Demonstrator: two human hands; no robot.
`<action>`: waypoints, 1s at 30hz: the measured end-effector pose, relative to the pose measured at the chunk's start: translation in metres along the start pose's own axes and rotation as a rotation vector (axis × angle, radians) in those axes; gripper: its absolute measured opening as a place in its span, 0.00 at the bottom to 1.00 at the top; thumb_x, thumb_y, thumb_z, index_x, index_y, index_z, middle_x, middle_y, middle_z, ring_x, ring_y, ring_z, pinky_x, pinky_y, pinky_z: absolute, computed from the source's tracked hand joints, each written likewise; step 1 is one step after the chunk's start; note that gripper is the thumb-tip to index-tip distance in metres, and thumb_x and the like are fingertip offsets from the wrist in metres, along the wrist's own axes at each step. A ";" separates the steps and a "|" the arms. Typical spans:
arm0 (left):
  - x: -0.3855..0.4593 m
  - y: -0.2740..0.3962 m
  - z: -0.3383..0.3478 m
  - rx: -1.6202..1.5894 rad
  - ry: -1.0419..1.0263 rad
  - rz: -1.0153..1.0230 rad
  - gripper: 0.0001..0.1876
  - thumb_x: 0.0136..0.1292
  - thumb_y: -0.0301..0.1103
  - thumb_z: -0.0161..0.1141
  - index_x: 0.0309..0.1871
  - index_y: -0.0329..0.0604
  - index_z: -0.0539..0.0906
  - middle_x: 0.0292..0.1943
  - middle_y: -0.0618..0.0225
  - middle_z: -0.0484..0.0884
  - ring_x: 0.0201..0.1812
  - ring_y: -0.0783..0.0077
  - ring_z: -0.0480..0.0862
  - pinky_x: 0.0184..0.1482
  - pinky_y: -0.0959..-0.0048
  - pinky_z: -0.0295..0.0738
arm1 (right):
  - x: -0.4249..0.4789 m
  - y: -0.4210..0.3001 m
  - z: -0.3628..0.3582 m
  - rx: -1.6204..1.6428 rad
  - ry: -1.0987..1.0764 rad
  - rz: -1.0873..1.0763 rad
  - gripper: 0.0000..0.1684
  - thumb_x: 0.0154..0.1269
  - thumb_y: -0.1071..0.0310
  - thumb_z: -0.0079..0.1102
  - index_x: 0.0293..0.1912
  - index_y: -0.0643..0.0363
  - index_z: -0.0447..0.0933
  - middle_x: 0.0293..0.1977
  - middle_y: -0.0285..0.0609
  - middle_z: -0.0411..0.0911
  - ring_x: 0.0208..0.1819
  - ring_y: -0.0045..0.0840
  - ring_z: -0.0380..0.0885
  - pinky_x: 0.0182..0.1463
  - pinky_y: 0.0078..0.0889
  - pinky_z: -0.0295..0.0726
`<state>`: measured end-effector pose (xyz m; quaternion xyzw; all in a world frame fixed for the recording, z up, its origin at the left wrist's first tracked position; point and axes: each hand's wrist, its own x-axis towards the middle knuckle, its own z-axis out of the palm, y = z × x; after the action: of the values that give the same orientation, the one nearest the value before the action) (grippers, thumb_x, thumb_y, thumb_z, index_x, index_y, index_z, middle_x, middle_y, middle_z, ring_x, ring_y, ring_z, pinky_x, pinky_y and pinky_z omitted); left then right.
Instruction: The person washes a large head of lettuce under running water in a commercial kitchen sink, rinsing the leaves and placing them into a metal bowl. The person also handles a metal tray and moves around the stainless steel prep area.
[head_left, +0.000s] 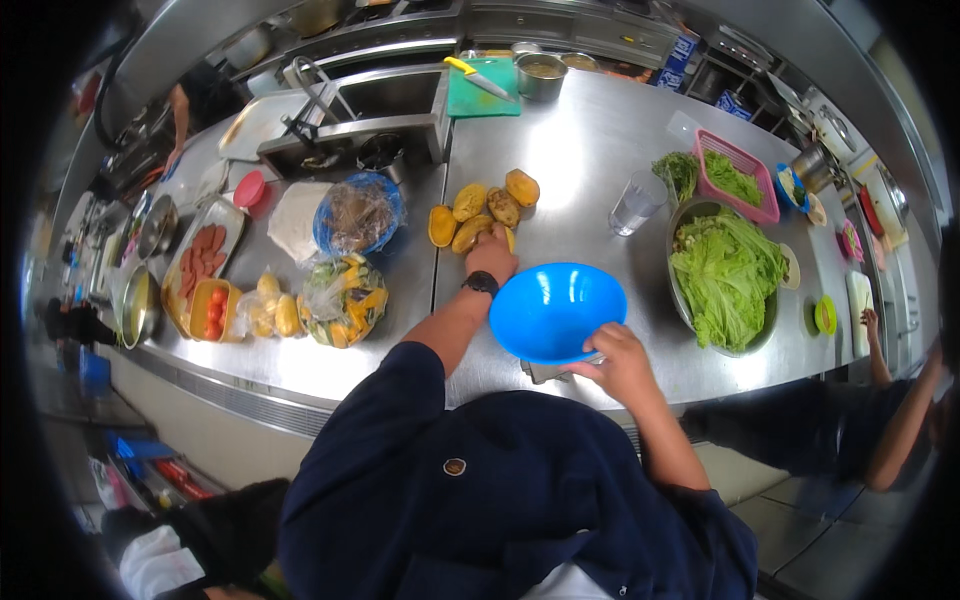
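Observation:
My right hand (622, 364) grips the near right rim of a blue plastic bowl (559, 307), with its thumb over the edge. No contents show in the bowl. A grey device (544, 373), perhaps a kitchen scale, is partly hidden beneath it. My left hand (493, 253), with a dark wristwatch (481, 283) on the wrist, reaches past the bowl's left side. Its fingers are down among several yellow-brown pieces that look like potatoes (470, 201). A yellow piece (511, 240) shows beside the fingers; whether they grasp it is hidden.
Right of the bowl stand a glass of water (637, 204) and a metal bowl of lettuce (724, 277). A knife (480, 79) lies on a green cutting board (484, 105) near a metal pot (541, 77). Bagged vegetables (343, 300) lie left. Another person's arm (877, 352) shows at right.

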<state>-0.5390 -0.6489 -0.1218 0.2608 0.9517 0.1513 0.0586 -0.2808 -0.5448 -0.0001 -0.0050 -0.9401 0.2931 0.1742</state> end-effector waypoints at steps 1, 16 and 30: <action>0.007 -0.011 0.002 0.059 -0.011 0.079 0.30 0.61 0.45 0.66 0.60 0.35 0.70 0.50 0.46 0.78 0.51 0.48 0.84 0.48 0.58 0.83 | -0.001 0.002 0.004 0.028 -0.032 0.019 0.24 0.42 0.54 0.80 0.29 0.59 0.77 0.28 0.42 0.78 0.37 0.39 0.79 0.39 0.37 0.78; 0.044 -0.012 -0.014 0.149 -0.232 0.590 0.22 0.60 0.37 0.62 0.56 0.39 0.78 0.53 0.51 0.81 0.52 0.51 0.82 0.51 0.58 0.80 | -0.003 0.017 0.011 0.090 -0.084 -0.050 0.23 0.44 0.54 0.80 0.30 0.58 0.78 0.30 0.41 0.79 0.36 0.38 0.80 0.40 0.37 0.80; -0.044 -0.079 -0.092 -0.196 -0.166 0.351 0.28 0.59 0.50 0.69 0.56 0.38 0.81 0.51 0.49 0.83 0.53 0.46 0.82 0.56 0.55 0.76 | 0.012 0.048 0.106 -0.013 -0.051 -0.014 0.28 0.57 0.53 0.72 0.52 0.59 0.79 0.58 0.46 0.76 0.65 0.41 0.70 0.68 0.45 0.68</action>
<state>-0.5565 -0.7604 -0.0583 0.4273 0.8642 0.2290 0.1346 -0.3318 -0.5621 -0.1034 0.0079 -0.9462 0.2856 0.1520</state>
